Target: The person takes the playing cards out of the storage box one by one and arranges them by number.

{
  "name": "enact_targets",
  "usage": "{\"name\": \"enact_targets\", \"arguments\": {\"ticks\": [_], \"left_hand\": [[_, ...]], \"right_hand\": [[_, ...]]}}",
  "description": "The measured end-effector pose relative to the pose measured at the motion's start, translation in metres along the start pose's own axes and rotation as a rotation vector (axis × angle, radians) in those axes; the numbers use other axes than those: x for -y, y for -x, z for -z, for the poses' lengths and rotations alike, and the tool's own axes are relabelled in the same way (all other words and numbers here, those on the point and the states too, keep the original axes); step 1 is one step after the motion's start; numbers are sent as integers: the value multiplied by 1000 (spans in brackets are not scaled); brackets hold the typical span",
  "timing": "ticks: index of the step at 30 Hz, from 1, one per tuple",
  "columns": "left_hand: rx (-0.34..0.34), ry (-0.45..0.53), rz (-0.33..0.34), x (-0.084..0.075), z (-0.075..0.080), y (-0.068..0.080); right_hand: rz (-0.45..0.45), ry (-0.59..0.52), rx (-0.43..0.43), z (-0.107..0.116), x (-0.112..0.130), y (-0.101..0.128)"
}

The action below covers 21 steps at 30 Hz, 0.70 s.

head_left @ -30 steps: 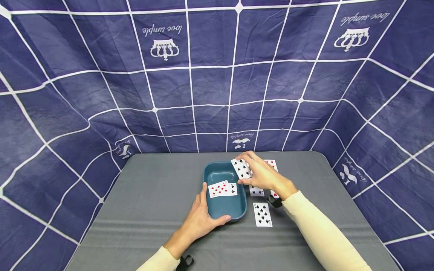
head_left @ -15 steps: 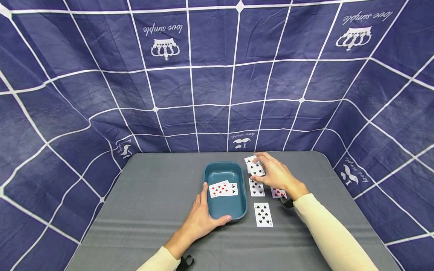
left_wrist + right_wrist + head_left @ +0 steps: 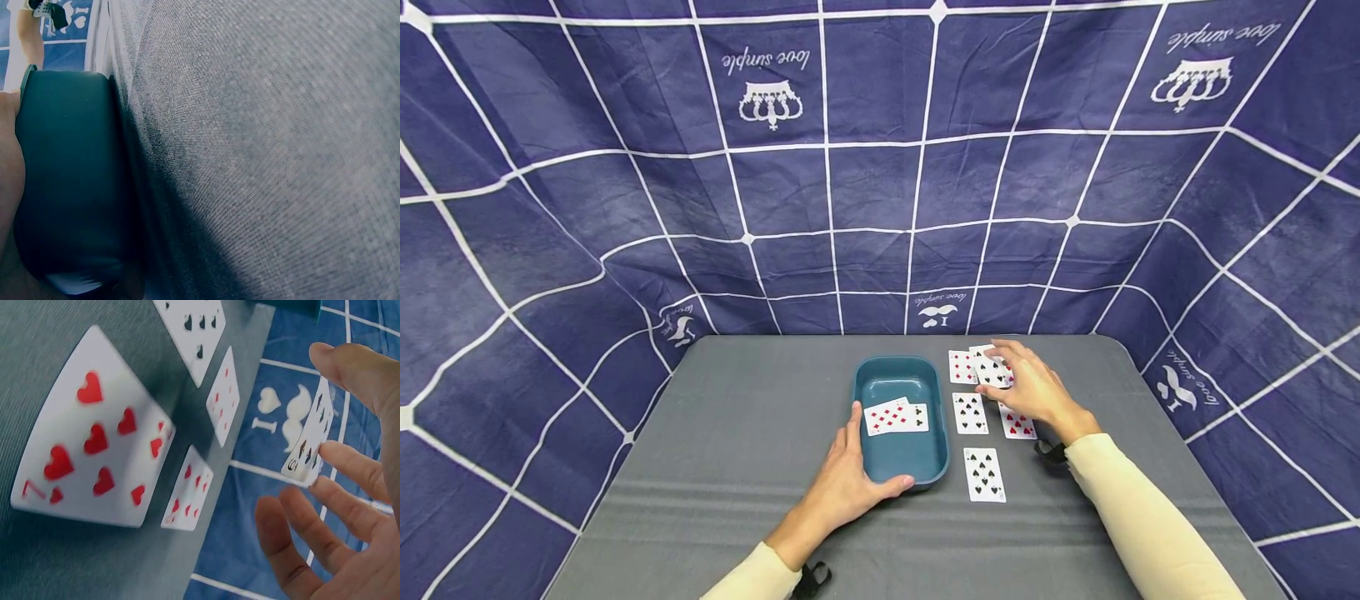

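Left hand [image 3: 850, 483] grips the near-left corner of the one blue tray [image 3: 901, 457], thumb on its left rim, fingers curled round the near edge. In the tray: two cards [image 3: 895, 416], overlapping, the top one red diamonds. Right hand [image 3: 1026, 387], at 3 o'clock from the tray, pinches one spade card [image 3: 994, 372] between thumb and fingertips, just above the table [image 3: 715, 467]. Four cards lie face-up on the table right of the tray: diamonds [image 3: 962, 367], spades [image 3: 970, 413], hearts [image 3: 1017, 423], spades [image 3: 984, 475] nearest at 5 o'clock. A fifth may sit under the hand; hard to tell.
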<state>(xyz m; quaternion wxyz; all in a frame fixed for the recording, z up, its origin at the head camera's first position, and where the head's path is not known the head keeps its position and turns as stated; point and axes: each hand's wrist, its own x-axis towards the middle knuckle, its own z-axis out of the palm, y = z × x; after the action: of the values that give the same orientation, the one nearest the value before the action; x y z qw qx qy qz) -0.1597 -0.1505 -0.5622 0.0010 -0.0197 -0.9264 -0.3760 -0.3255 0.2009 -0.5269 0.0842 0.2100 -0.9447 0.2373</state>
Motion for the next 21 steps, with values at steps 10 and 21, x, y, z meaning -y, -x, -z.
{"name": "enact_targets", "arguments": {"ticks": [10,21], "left_hand": [[-1,-1,4,0,0,0],[-4,-8,0,-2,1,1]], "right_hand": [[-73,-12,0,6,-29,1],[-93,-37,-13,9,-56,6]]}}
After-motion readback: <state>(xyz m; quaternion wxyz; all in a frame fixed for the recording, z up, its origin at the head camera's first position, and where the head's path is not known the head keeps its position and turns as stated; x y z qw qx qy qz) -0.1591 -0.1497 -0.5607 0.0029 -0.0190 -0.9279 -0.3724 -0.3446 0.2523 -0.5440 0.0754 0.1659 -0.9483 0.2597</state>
